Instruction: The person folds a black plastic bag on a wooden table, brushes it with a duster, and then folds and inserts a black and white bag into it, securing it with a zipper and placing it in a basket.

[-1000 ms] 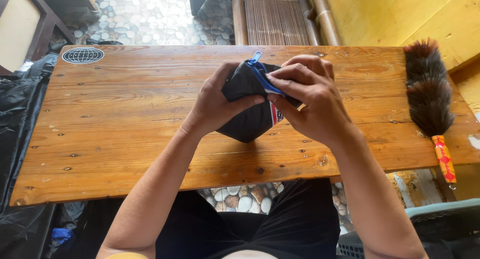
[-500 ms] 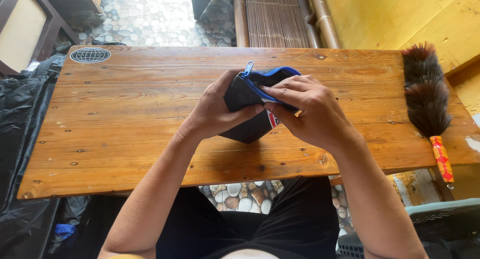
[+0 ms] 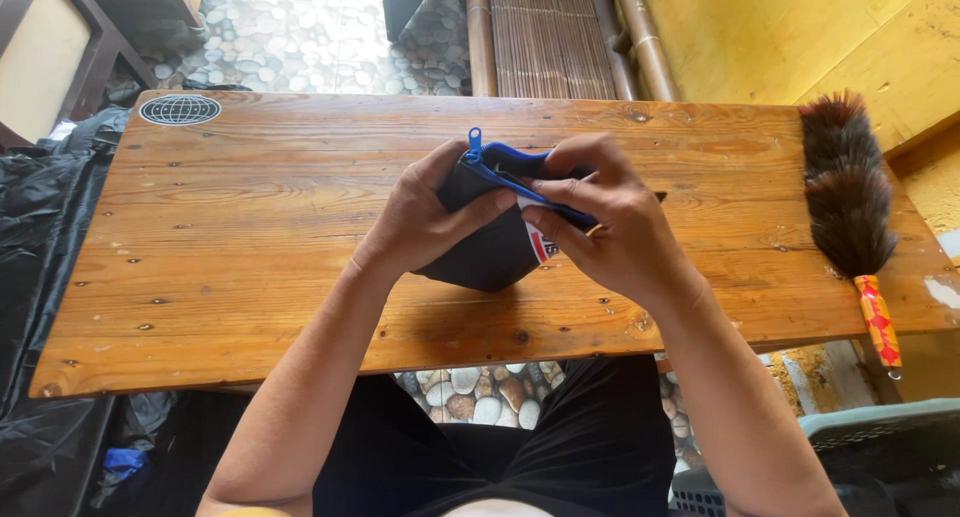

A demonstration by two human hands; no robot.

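Bare forearms, black shorts, ring on right hand.

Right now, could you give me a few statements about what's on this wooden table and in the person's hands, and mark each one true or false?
1. Both hands hold the black pouch. True: left hand and right hand grip it.
2. The pouch's zipper trim is red. False: it is blue.
3. The feather duster lies at the table's right end. True.
4. The duster touches the right hand. False: it lies well apart.
5. The wooden table has a round globe sticker at its far left corner. True.
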